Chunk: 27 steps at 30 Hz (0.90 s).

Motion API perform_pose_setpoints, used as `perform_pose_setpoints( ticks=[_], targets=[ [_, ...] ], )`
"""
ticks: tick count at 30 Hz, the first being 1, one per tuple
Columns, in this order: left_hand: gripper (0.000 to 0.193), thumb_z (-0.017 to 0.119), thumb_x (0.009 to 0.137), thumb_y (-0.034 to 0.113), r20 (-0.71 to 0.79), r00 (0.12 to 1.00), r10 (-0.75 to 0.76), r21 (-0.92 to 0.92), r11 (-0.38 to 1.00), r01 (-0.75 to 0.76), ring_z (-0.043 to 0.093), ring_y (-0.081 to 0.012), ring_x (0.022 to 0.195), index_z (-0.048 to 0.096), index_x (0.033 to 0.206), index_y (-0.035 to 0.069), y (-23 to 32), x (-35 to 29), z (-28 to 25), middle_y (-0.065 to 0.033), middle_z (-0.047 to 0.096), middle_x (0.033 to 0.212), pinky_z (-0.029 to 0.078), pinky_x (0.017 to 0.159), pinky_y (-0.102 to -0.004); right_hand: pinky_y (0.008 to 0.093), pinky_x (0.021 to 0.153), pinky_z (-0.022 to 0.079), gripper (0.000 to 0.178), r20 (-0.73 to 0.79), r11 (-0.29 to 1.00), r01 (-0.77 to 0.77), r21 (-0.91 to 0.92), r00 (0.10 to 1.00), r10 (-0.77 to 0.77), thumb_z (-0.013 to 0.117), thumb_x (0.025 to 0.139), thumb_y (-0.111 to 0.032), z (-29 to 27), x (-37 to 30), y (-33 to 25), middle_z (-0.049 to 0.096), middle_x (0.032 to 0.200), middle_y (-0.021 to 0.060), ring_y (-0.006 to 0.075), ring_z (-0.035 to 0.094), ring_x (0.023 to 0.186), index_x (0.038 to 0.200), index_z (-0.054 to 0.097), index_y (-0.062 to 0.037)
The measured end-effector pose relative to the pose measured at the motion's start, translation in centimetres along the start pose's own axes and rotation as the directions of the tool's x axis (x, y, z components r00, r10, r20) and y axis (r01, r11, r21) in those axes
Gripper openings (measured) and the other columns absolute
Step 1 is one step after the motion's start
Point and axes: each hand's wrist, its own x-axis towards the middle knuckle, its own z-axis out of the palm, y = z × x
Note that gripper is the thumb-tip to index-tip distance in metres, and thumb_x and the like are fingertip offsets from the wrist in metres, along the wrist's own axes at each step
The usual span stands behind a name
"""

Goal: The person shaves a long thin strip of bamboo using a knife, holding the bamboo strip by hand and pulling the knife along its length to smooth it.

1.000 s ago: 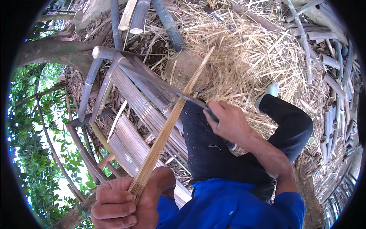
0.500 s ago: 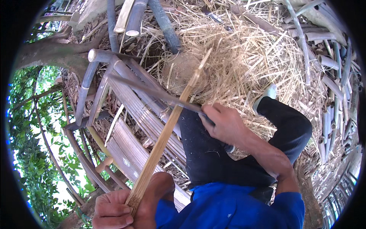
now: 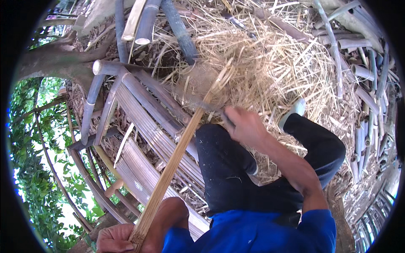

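A long split bamboo strip (image 3: pixel 168 170) slants from the lower left up toward the middle, its far end frayed with thin slivers. The near end is gripped by my left hand (image 3: pixel 116 237), fingers closed around it. My right hand (image 3: pixel 245 126) is wrapped around the dark handle of a knife (image 3: pixel 228 119). Its blade is smeared by motion and lies across the upper part of the strip; I cannot tell its edge clearly. My dark-trousered knee (image 3: pixel 215 139) is just below the knife.
Pale shavings (image 3: pixel 278 63) cover the ground ahead. A bamboo bench (image 3: pixel 147 122) with a slatted top stands at the left, near a tree trunk (image 3: pixel 55 63) and leafy branches. Cut bamboo poles (image 3: pixel 363 71) lie piled along the right. My foot (image 3: pixel 295 110) rests in the shavings.
My right hand has moved slightly forward with the knife, whose blade no longer shows stretched out to the left. My left hand has shifted a little down and left with the strip.
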Motion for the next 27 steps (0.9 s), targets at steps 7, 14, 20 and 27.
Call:
perform_pose_setpoints(
  ticks=[7, 14, 20, 27],
  targets=[
    [0.046, 0.041, 0.108, 0.037, 0.068, 0.995, -0.070, 0.009, 0.998, 0.070, 0.039, -0.0081, 0.047, 0.042, 0.067, 0.016, -0.8, 0.7, -0.5, 0.0048, 0.036, 0.055, 0.032, 0.039, -0.0234, 0.0420, 0.044, 0.051, 0.030, -0.003, 0.998, -0.054, -0.031, 0.999, 0.054, 0.062, 0.098, -0.023, 1.5, 2.6, 5.1, 0.062, 0.066, 0.0127, 0.0293, 0.062, 0.052, 0.120, 0.050, -0.0060],
    [0.042, 0.042, 0.108, 0.033, 0.052, 0.996, -0.072, 0.044, 0.997, 0.070, 0.037, -0.0079, 0.047, 0.045, 0.071, 0.015, -1.3, 1.5, -0.5, 0.0057, 0.037, 0.057, 0.031, 0.042, -0.0226, 0.0439, 0.048, 0.053, 0.033, 0.080, 0.969, -0.232, -0.081, 0.968, 0.238, 0.067, 0.093, -0.018, 0.1, 2.1, 2.7, 0.063, 0.069, 0.0172, 0.0330, 0.064, 0.053, 0.116, 0.050, -0.0010],
    [0.031, 0.046, 0.107, 0.035, 0.060, 0.998, 0.022, -0.090, 0.996, -0.016, 0.036, -0.0055, 0.050, 0.050, 0.083, 0.015, -2.5, 0.9, -0.1, 0.0078, 0.036, 0.062, 0.028, 0.042, -0.0203, 0.0448, 0.050, 0.054, 0.031, -0.015, 0.999, -0.032, -0.030, 0.999, 0.031, 0.068, 0.091, -0.017, 2.3, 2.7, 6.9, 0.065, 0.069, 0.0209, 0.0351, 0.067, 0.057, 0.109, 0.053, 0.0024],
    [0.041, 0.040, 0.108, 0.040, -0.005, 0.998, 0.057, 0.026, 0.998, -0.057, 0.038, -0.0072, 0.047, 0.047, 0.075, 0.016, -3.1, 0.5, 0.3, 0.0064, 0.035, 0.057, 0.029, 0.041, -0.0212, 0.0501, 0.055, 0.055, 0.031, 0.154, 0.915, -0.397, -0.070, 0.902, 0.404, 0.066, 0.094, -0.021, 2.1, 6.6, 9.3, 0.066, 0.071, 0.0233, 0.0439, 0.069, 0.065, 0.102, 0.049, 0.0028]
  ],
)
